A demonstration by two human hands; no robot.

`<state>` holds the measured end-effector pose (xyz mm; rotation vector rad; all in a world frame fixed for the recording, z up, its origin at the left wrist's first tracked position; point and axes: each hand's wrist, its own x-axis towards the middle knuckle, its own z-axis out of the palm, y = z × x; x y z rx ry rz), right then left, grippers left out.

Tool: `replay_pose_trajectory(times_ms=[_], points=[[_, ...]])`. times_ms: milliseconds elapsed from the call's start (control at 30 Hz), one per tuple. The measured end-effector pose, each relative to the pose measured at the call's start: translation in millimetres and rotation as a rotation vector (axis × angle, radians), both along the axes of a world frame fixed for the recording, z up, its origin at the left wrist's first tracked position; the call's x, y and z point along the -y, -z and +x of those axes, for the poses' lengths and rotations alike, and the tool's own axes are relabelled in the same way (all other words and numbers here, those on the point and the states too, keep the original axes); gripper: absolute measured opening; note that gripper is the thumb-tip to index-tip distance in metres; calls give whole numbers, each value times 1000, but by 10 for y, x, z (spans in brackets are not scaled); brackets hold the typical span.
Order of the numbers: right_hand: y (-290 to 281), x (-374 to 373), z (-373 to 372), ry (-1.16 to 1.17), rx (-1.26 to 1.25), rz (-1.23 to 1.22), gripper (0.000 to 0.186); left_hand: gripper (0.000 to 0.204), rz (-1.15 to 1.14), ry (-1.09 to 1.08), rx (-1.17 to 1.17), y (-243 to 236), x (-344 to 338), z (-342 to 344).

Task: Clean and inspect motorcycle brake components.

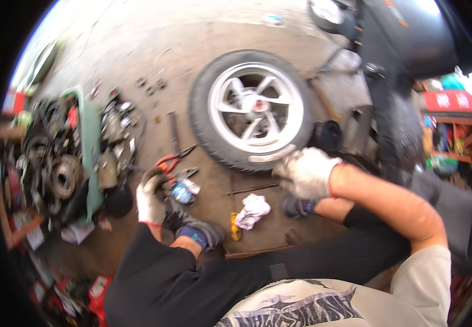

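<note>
A wheel with a black tyre and silver five-spoke rim (235,70) lies flat at the centre. My right hand (304,171), in a soiled white glove, is curled closed by the tyre's lower right edge; whatever it may hold is hidden. My left hand (151,196), gloved with darkened fingers, is also curled, at the lower left of the wheel; its contents are unclear. Around it lie red-handled pliers (166,163), another pliers (187,173) and a blue-and-white item (182,192). A crumpled white paper (252,210), a yellow tool (235,226) and a thin rod (252,189) lie between my hands.
A green bin (90,147) heaped with metal parts stands left, loose parts beside it. A dark scooter (404,32) occupies the upper right. A metal bar (173,131), small rings (150,89) and a black round object (327,136) lie about the wheel. Cluttered shelving (451,144) stands far right.
</note>
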<state>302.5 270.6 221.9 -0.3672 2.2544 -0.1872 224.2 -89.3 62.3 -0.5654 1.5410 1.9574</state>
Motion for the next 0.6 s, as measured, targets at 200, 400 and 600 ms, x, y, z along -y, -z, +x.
replay_pose_trajectory(times_ms=[200,400,600], points=[[-1782,-711,671,673,-891,-316,22,46,-227,281,-445,-92,-285,-504],[-2387,-672,2579,1524,-898,-544,23,42,-45,378,-434,-924,-858,-1427],[-614,-254,4371,1913,-711,-193,32,38,-7,700,-692,-1365,-1322,-2239]])
